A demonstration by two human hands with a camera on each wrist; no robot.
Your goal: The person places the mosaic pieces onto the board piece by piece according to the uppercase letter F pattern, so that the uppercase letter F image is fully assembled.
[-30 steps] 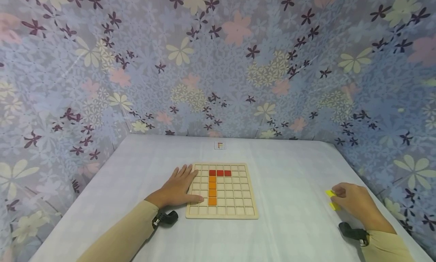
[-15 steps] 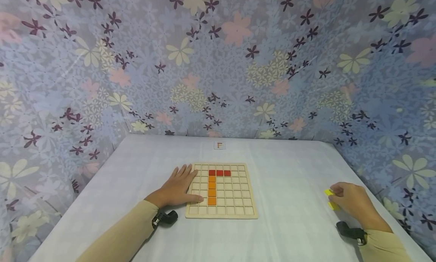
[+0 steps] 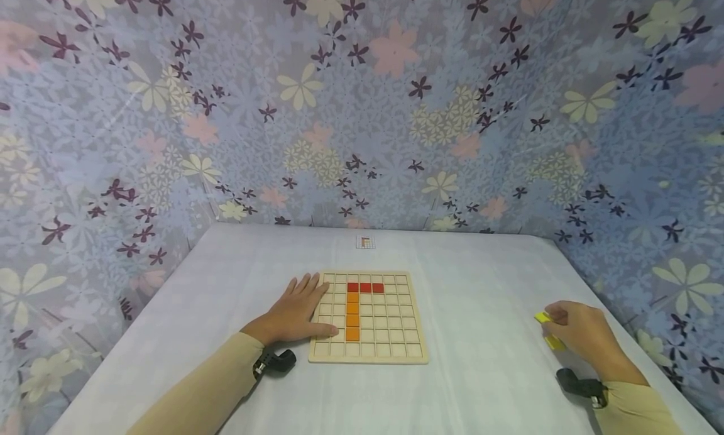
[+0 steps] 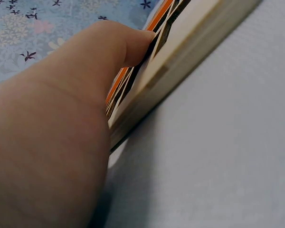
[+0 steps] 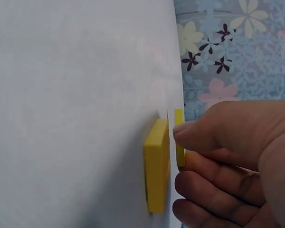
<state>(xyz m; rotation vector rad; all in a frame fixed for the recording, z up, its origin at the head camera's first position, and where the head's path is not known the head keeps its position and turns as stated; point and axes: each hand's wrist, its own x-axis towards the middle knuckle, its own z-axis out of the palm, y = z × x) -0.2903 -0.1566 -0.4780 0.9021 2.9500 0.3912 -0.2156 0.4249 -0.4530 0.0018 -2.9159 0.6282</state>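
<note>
My left hand (image 3: 291, 312) lies spread along the left side of a square wooden grid board (image 3: 390, 352), its fingers and thumb resting over the rim. The left wrist view has the thumb (image 4: 133, 45) extended onto the board's edge (image 4: 175, 66). Red tiles (image 3: 365, 288) form a short row in the grid, and orange tiles (image 3: 353, 320) run down in a column below its left end. Far to the right, my right hand (image 3: 585, 334) pinches a yellow tile (image 5: 179, 142) between thumb and fingers. Another yellow tile (image 5: 156, 166) lies on the cloth beside the fingertips.
A small card (image 3: 365, 242) with a coloured grid pattern lies behind the board. White cloth (image 3: 481, 309) covers the table between the board and my right hand. Floral fabric (image 3: 362, 108) hangs around the back and sides.
My right hand has shifted slightly left with the pinched yellow tile, which stands a little farther from the other yellow tile. The left hand and board have stayed put.
</note>
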